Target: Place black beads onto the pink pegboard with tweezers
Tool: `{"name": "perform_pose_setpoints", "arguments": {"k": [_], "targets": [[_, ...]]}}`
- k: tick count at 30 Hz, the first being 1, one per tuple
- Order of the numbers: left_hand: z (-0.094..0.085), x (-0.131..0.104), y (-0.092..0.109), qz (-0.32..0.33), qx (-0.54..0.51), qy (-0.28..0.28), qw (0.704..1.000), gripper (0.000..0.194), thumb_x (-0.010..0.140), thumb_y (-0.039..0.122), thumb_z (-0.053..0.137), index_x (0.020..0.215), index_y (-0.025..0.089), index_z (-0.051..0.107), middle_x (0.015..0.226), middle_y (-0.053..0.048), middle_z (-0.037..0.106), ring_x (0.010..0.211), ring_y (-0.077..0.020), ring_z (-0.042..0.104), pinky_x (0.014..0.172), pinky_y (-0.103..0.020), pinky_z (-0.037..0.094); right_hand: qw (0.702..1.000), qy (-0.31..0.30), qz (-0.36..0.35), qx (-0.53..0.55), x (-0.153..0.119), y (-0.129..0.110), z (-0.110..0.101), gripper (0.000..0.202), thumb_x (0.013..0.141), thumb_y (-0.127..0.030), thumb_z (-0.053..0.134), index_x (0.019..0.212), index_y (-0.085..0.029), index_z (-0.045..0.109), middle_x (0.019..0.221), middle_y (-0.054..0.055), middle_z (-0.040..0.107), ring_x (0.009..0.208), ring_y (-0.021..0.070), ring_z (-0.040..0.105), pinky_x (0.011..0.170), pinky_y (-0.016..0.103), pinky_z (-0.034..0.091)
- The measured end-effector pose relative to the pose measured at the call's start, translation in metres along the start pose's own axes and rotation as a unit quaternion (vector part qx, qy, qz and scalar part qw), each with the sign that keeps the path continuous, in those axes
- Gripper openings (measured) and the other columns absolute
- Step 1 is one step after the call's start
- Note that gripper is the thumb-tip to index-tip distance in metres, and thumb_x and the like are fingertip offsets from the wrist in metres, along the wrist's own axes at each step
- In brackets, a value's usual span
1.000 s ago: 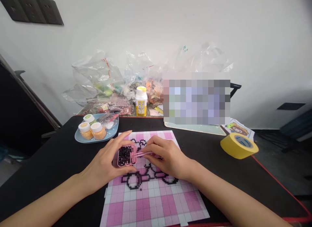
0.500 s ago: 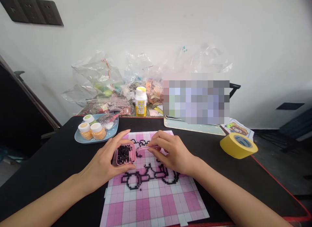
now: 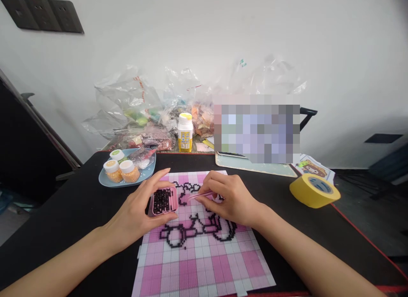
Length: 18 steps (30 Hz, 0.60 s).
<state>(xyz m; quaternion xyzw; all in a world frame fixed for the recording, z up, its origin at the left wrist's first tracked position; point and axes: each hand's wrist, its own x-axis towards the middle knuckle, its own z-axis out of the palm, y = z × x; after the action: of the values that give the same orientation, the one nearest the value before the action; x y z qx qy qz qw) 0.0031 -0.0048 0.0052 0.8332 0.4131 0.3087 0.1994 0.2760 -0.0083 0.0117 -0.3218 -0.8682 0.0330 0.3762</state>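
My left hand (image 3: 140, 207) holds a small pink tray (image 3: 174, 199) by its sides, thumb below and fingers above. Black beads (image 3: 162, 201) fill most of the tray. Pinched in my right hand (image 3: 223, 197) are pink tweezers (image 3: 201, 195), their tips pointing left, close over the upper part of the pegboard. The pink-and-white checked pegboard (image 3: 188, 267) lies under both hands. Black beads on it form an outline (image 3: 175, 235) in its middle and upper parts. My right hand hides some of that pattern. Whether the tweezer tips grip a bead is too small to tell.
A blue plate (image 3: 149, 171) with small jars (image 3: 130, 171) and a bag stands at the left. A white-and-yellow bottle (image 3: 185, 133) is at the back, before plastic bags (image 3: 127, 97). A blurred screen (image 3: 258, 131) stands behind; a yellow tape roll (image 3: 309, 192) lies at the right.
My right hand and the tweezers have shifted slightly right, away from the tray, and the tips now lie over the pegboard. My left hand keeps the tray in almost the same place.
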Motion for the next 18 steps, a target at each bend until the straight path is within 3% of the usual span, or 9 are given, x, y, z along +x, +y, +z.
{"name": "perform_pose_setpoints", "arguments": {"k": [18], "targets": [[0.0008, -0.0007, -0.0012, 0.006, 0.003, -0.004, 1.0, 0.082, 0.086, 0.059, 0.072, 0.153, 0.038, 0.03, 0.125, -0.002, 0.072, 0.116, -0.0288, 0.068, 0.109, -0.048, 0.047, 1.0, -0.021, -0.001, -0.024, -0.0009, -0.0001, 0.0037, 0.026, 0.1, -0.035, 0.057, 0.085, -0.017, 0.068, 0.08, 0.003, 0.066, 0.063, 0.0106, 0.058, 0.054, 0.022, 0.04]]}}
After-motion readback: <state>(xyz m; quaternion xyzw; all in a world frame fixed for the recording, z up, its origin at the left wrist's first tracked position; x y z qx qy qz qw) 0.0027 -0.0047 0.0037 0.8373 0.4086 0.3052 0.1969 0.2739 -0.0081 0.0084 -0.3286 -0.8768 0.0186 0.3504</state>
